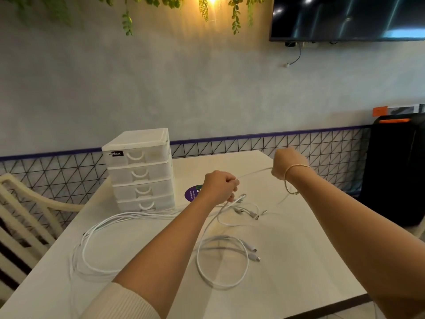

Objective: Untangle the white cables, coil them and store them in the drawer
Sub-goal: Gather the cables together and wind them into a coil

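Nearest on the table point(299, 261), one white cable point(222, 263) lies loosely coiled, and long loops point(96, 231) trail left. Above them, the left hand point(220, 187) and right hand point(286, 164) each grip one cable strand point(255, 172) stretched between them. Behind, the drawer unit point(140, 171) stands with all drawers closed; judged early, with nothing stored.

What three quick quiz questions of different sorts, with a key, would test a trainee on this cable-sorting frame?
1. True or false: one drawer of the drawer unit is pulled out.
2. Which hand wears a bracelet?
3. The cable stretched between the hands is: A lying on the table, B held up in the air, C inside a drawer.

Key: 1 false, all four look closed. 2 The right hand; the left hand has none. 3 B.
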